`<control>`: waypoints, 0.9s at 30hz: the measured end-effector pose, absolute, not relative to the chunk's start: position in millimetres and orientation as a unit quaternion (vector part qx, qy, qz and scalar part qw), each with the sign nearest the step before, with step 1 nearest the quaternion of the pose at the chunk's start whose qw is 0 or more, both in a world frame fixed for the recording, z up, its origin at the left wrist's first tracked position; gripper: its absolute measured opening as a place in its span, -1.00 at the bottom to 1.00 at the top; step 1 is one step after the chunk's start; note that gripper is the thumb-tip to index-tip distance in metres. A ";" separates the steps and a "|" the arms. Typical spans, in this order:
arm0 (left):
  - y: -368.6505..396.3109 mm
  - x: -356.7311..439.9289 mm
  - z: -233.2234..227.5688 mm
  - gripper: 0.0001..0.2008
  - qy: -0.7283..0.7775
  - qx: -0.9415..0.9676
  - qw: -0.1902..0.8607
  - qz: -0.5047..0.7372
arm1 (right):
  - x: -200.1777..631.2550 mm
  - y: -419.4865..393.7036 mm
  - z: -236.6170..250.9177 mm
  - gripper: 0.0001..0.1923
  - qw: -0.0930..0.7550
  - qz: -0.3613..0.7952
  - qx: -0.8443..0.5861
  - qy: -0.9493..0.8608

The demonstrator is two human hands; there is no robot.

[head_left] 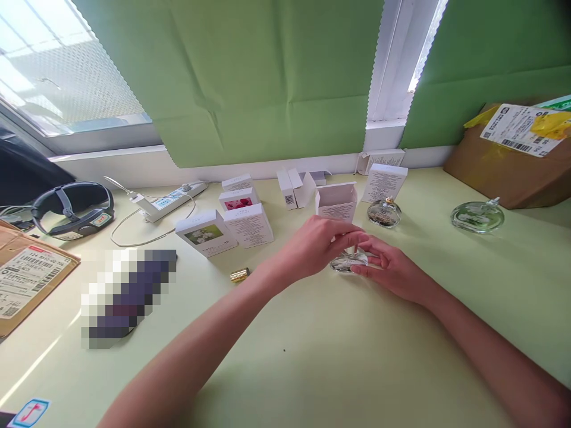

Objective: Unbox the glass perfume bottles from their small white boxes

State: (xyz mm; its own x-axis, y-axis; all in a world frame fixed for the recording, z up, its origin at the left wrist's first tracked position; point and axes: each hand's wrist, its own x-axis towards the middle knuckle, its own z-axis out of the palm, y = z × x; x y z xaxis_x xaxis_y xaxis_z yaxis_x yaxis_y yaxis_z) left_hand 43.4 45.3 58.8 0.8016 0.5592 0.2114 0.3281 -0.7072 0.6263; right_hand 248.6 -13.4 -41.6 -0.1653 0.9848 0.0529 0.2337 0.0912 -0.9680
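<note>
Resting on the desk point(312, 356), a small glass bottle point(348, 261) is held between both hands, left hand point(316, 245) and right hand point(395, 270), fingers point(366, 268) closed around it, just before an open white box point(336, 202).

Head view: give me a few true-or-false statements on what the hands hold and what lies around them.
1. Both hands, left hand and right hand, are on a small glass bottle. True.
2. The white box just behind the hands is closed. False: its top flap stands open.
3. A gold cap lies on the table to the left of the hands. True.
4. The brown parcel at the right edge bears no label. False: a printed shipping label is stuck on it.
</note>
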 end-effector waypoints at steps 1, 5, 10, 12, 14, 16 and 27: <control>45.6 43.7 58.7 -0.63 0.263 0.894 0.302 0.201 | 249.2 -13.0 -42.7 -0.64 0.412 0.453 -0.498 -0.614; 46.1 46.9 53.6 -0.55 0.307 0.846 0.384 0.206 | 250.9 -12.3 -45.9 -0.61 0.407 0.455 -0.497 -0.617; 47.1 52.4 42.3 -0.57 0.308 0.792 0.492 0.191 | 249.1 -13.3 -43.9 -0.67 0.421 0.467 -0.472 -0.618; 47.6 53.4 40.4 -0.62 0.322 0.765 0.516 0.212 | 247.9 -13.9 -42.1 -0.70 0.429 0.477 -0.458 -0.615; 47.8 54.0 40.4 -0.65 0.327 0.749 0.533 0.221 | 247.2 -14.3 -40.9 -0.72 0.433 0.481 -0.454 -0.613; 47.7 54.2 41.6 -0.67 0.324 0.744 0.542 0.219 | 246.9 -14.4 -40.6 -0.72 0.434 0.480 -0.453 -0.612; 50.6 58.8 34.1 -0.71 0.301 0.735 0.570 0.211 | 248.3 -13.2 -44.1 -0.71 0.436 0.483 -0.444 -0.616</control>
State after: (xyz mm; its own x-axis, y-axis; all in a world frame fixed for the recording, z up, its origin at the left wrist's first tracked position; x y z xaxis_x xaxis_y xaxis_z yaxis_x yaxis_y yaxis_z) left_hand 58.8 50.6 34.1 0.7303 0.6823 -0.0329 0.2013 -0.1690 0.9648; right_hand 248.3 -13.2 -44.1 -0.2260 0.9681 0.1078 0.1265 0.1389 -0.9822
